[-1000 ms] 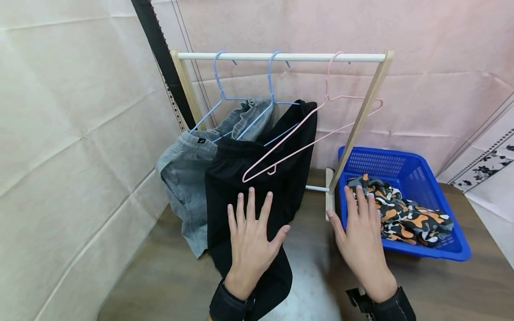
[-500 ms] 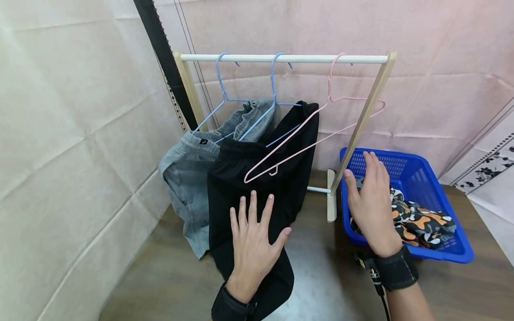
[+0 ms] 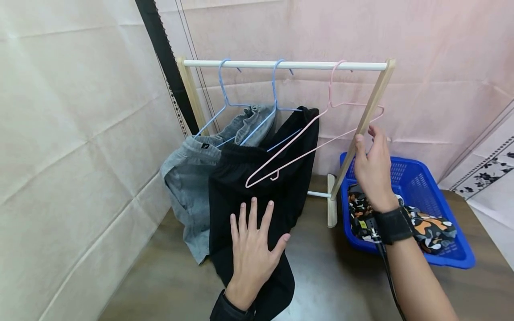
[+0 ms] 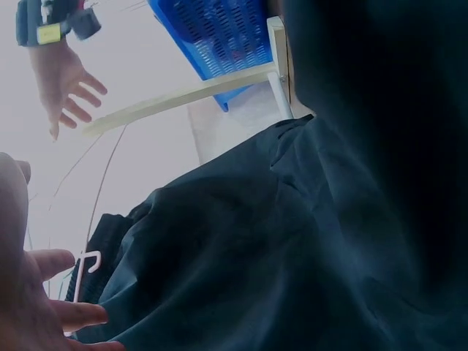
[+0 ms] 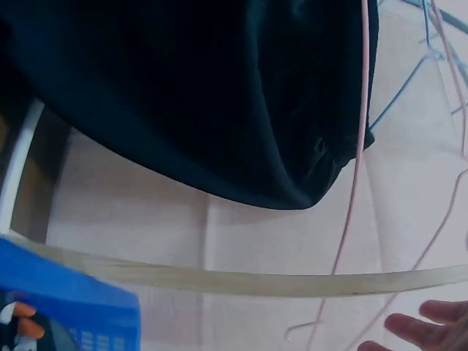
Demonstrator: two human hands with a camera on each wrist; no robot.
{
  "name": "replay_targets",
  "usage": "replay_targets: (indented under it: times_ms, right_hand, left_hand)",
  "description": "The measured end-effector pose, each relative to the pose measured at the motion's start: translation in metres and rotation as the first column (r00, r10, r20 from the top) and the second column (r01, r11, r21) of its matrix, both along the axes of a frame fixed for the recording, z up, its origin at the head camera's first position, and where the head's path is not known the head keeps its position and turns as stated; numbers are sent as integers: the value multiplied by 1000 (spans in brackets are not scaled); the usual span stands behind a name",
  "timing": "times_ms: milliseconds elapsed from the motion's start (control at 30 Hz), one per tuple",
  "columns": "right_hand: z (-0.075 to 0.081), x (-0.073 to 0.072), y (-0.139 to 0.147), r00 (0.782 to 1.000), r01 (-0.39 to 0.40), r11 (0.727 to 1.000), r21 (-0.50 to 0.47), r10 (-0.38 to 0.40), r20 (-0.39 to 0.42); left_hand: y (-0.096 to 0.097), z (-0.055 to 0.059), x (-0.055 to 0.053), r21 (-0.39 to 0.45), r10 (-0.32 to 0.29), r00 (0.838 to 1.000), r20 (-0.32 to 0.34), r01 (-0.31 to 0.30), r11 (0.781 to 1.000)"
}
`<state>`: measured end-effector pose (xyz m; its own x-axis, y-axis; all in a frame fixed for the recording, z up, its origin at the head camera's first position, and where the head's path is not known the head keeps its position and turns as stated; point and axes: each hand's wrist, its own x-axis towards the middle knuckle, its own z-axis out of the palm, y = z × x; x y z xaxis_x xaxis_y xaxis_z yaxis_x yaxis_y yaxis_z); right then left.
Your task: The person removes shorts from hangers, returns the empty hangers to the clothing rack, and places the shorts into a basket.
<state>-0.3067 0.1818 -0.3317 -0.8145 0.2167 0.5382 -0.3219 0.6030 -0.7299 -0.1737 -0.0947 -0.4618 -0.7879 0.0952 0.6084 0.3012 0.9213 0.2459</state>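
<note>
Black trousers (image 3: pixel 226 191): matte, elastic-gathered waistband, soft folds, on the second blue hanger (image 3: pixel 275 89) on the rack (image 3: pixel 313 65); lower end droops over the worktop (image 3: pixel 321 272). Left hand (image 3: pixel 252 252) in front of them, fingers spread; contact unclear. Thin pink hanger (image 3: pixel 330 95) overlaps trousers. Right hand (image 3: pixel 375 174) beside the rack's right post, fingers loosely apart. Outward: grey denim garment (image 3: pixel 186 174), blue basket (image 3: pixel 421 187) with camouflage cloth (image 3: pixel 439 229).

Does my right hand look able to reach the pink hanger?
Probably yes: your right hand looks empty, and one end of the pink hanger pokes past the wooden post, seemingly close by.
</note>
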Motion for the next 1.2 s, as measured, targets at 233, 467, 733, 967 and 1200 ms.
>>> replay_targets:
  times_ms: [233,467,733,967,1200]
  right_hand:
    - [3,-40,-5,989,10,978,-210,-40,-140]
    - [-3,-68,-7,956,-210,882,-421,95,-278]
    - [-19,-84,-14,925,-269,799,-538,58,-376]
    - [-27,-93,-18,917,-156,818,-553,-88,-389]
    - [-28,-99,-22,903,-141,828,-542,-117,-414]
  left_hand:
    - [3,-3,1,3,-11,999,39,11,1000]
    - [4,-4,-1,23,-27,998,58,25,999]
    - [1,-7,3,25,-19,997,80,17,1000]
    - [-1,-9,5,25,-10,994,104,7,1000]
    - [-8,-5,2,25,-34,998,-54,35,999]
